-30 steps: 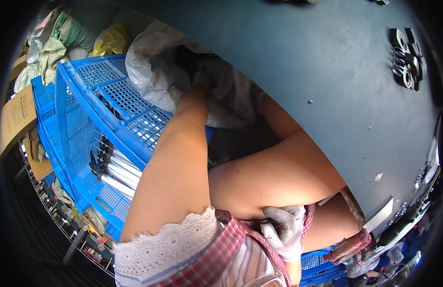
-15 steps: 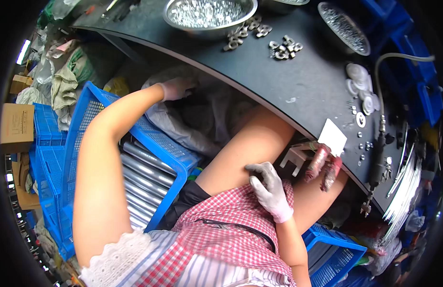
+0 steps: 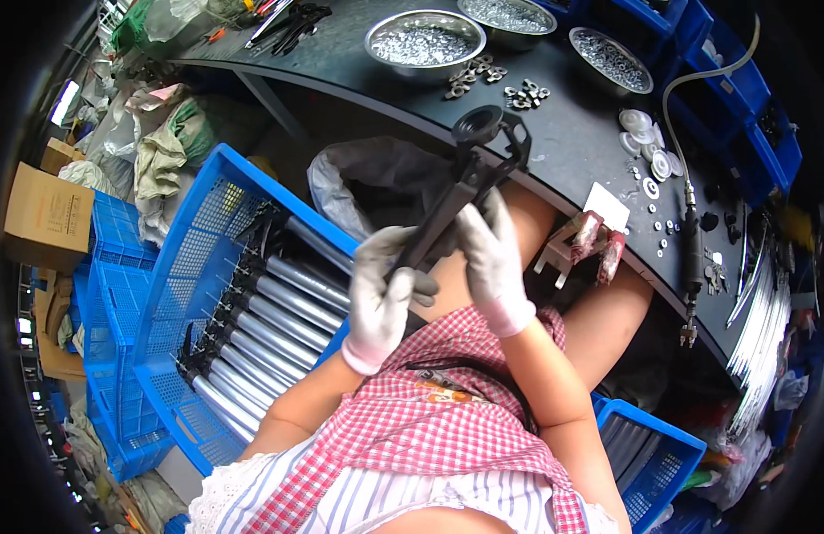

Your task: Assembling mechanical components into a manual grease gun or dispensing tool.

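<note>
Both my gloved hands hold a long black metal part with a round ring and a bracket at its far end. My left hand grips the lower end of its shaft, over my lap. My right hand clasps the shaft a little higher up. The part's head rises over the edge of the dark workbench. To my left stands a blue plastic crate holding several grey metal tubes with black ends. A grey plastic bag lies under the bench beyond my knees.
Steel bowls of small metal parts stand on the bench, with loose black nuts and white washers nearby. A hose tool lies at the right. Another blue crate sits at my right side; more crates and a cardboard box stand left.
My left hand drew back from the bag under the bench and my right hand rose from my lap. Both hands now hold the black part, which was not in view before.
</note>
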The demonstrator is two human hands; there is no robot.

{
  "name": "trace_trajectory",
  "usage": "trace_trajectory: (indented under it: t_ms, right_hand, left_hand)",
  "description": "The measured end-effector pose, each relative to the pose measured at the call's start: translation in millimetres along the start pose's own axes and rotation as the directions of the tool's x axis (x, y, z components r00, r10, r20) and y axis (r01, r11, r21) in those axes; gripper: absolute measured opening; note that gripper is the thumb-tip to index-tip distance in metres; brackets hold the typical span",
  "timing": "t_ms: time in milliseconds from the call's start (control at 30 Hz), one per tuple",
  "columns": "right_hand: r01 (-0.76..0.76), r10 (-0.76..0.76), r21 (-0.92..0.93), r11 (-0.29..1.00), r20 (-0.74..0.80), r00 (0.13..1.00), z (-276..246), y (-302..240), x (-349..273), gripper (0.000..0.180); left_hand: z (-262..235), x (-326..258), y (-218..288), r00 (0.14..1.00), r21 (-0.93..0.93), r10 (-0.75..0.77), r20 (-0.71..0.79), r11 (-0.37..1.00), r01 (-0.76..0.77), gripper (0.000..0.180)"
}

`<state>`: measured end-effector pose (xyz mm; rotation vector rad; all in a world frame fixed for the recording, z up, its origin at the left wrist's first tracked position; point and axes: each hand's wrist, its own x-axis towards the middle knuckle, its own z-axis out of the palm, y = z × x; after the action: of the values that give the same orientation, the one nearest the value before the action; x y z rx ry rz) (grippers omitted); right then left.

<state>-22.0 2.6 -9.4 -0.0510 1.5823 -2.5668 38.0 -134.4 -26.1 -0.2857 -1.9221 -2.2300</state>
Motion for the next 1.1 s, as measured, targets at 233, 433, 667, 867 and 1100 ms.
trace_trajectory:
  t_ms: [233, 433, 667, 867, 1100]
  right_hand:
    - [0.173, -0.302, -0.58, 0.796, -0.132, 0.944, -21, -18, 3, 0.022]
    - [0.335, -0.422, -0.888, 0.315, 0.185, 0.888, 1, -1, 9, 0.039]
    - [0.284, 0.404, -0.905, 0.317, 0.4, 0.823, -4, -66, 47, 0.047]
    - [0.305, -0.297, -0.924, -0.232, 0.366, 0.882, -89, -70, 163, 0.035]
    - [0.201, -0.247, -0.857, -0.475, 0.349, 0.904, -84, -55, 197, 0.038]
  left_hand:
    - [-17, 36, -10, 0.852, 0.89, 0.511, 0.113, 0.329, -0.315, 0.036]
    - [16, 58, -28, 0.954, 0.322, 0.279, 0.105, 0.899, -0.298, 0.077]
    - [-9, 75, -40, 0.887, -0.484, -0.412, -0.207, 0.831, 0.273, 0.042]
    - [-34, 77, -52, 0.835, -0.634, -0.544, -0.083, 0.675, 0.377, 0.027]
    - [-39, 65, -61, 0.797, -0.767, -0.603, -0.017, 0.519, 0.377, 0.022]
